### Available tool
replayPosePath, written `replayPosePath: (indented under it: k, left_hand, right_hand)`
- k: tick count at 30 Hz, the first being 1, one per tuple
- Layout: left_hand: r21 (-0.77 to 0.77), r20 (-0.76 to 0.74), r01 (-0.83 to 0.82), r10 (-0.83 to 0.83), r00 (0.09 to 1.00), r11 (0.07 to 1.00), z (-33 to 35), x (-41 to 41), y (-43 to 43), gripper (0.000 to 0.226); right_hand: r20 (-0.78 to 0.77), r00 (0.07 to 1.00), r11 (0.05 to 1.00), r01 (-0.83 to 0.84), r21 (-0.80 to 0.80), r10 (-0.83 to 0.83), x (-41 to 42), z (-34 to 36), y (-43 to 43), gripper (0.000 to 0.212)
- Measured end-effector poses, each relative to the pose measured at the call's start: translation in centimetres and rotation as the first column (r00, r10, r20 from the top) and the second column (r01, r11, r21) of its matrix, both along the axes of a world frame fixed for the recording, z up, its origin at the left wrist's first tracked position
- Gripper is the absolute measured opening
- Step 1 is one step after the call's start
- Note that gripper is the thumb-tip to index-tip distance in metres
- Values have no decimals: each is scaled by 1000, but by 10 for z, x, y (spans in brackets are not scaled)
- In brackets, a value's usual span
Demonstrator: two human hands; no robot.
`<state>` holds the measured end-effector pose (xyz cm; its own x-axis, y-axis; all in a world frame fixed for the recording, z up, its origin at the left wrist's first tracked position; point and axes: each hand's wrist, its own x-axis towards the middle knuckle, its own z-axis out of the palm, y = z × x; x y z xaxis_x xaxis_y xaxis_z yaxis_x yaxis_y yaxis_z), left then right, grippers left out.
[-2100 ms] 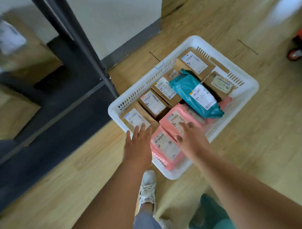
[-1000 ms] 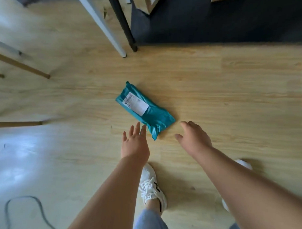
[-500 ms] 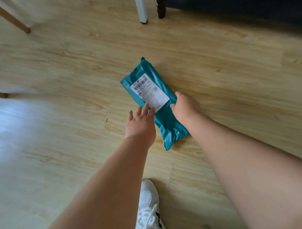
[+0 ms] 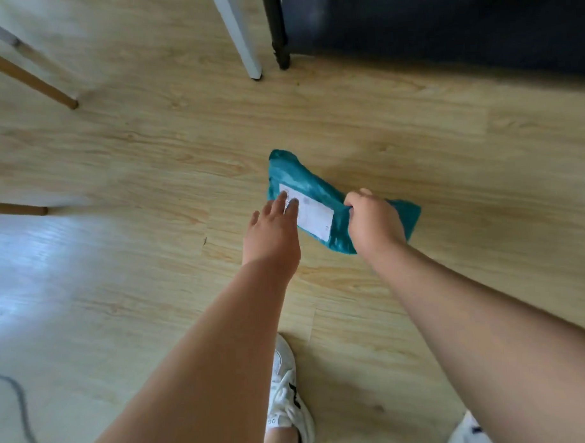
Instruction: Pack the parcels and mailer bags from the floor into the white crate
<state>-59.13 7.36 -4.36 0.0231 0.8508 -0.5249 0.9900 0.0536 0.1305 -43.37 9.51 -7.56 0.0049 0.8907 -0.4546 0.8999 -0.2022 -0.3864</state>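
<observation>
On my feed now: the teal mailer bag (image 4: 294, 175) lies on the pale wooden floor (image 4: 149, 143), right in the middle of the view, label side up. The right hand (image 4: 374, 223) is clamped over its right-hand part, fingers curled in and bunching the plastic. The left hand (image 4: 271, 235) is loose and flat, fingers straight, tips resting on the white shipping label (image 4: 314, 215), gripping nothing. I cannot tell whether the bag is lifted clear of the boards. A white sneaker (image 4: 285, 387) stands below the left forearm. Beyond the bag, a white table leg (image 4: 245, 40) and a black leg (image 4: 278, 33) stand side by side, at the edge of a dark mat (image 4: 443, 24).
</observation>
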Motion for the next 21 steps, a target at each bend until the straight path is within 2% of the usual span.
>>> replayPosePath:
  k: [3, 6, 11, 17, 19, 21]
  left_hand:
    - [134, 1, 64, -65, 998, 989, 54, 46, 14, 64]
    - [127, -3, 130, -130, 991, 983, 90, 86, 19, 62]
    - [123, -26, 289, -288, 957, 949, 157, 186, 12, 34]
    - [191, -43, 524, -526, 849, 830, 221, 317, -11, 27]
    - [196, -57, 600, -601, 797, 776, 237, 368, -23, 25]
    - [198, -43, 625, -630, 775, 755, 249, 406, -34, 24]
  right_hand:
    - [-23, 1000, 998, -4, 60, 5, 57, 52, -17, 29]
    - [-89, 994, 988, 68, 141, -56, 106, 101, -32, 25]
    - [-164, 959, 924, 267, 274, -229, 204, 173, -63, 19]
    - [-147, 813, 788, 582, 202, -563, 314, 234, -108, 27]
    - [-152, 774, 752, 633, 183, -615, 356, 251, -133, 33]
    - [-115, 791, 773, 612, 166, -601, 385, 260, -151, 38]
